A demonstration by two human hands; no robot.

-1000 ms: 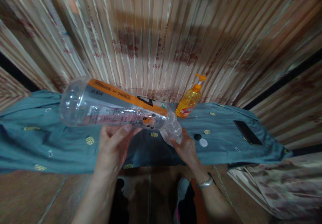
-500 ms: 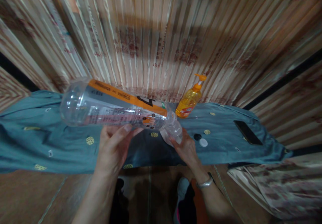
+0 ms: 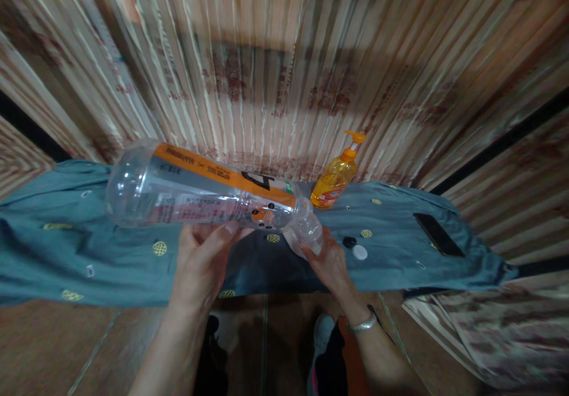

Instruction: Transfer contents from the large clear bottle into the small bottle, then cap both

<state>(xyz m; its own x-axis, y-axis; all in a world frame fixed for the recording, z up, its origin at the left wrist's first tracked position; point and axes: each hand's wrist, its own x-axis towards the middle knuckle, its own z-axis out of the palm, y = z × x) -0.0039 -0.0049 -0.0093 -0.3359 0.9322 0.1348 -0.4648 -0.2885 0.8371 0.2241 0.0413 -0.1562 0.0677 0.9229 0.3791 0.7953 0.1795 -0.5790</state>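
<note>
A large clear plastic bottle (image 3: 204, 191) with an orange and grey label lies nearly level in the air, its base to the left. My left hand (image 3: 202, 259) grips its underside near the middle, with some fingers hidden behind it. At the right end, the bottle's neck meets the top of a smaller clear plastic container (image 3: 307, 230). My right hand (image 3: 329, 262) is closed around that container, which is tilted; its lower part is partly hidden. Whether any liquid passes between the two I cannot make out.
On the blue-green cloth (image 3: 124, 265) stands a pump bottle (image 3: 333, 182) of orange liquid. A black cap (image 3: 349, 242) and a white cap (image 3: 360, 252) lie right of my right hand. A phone (image 3: 438, 234) rests farther right. Behind hangs a pleated curtain (image 3: 267, 76).
The large bottle's base end has dipped very slightly. Both hands keep the same grip, and everything else stays in place.
</note>
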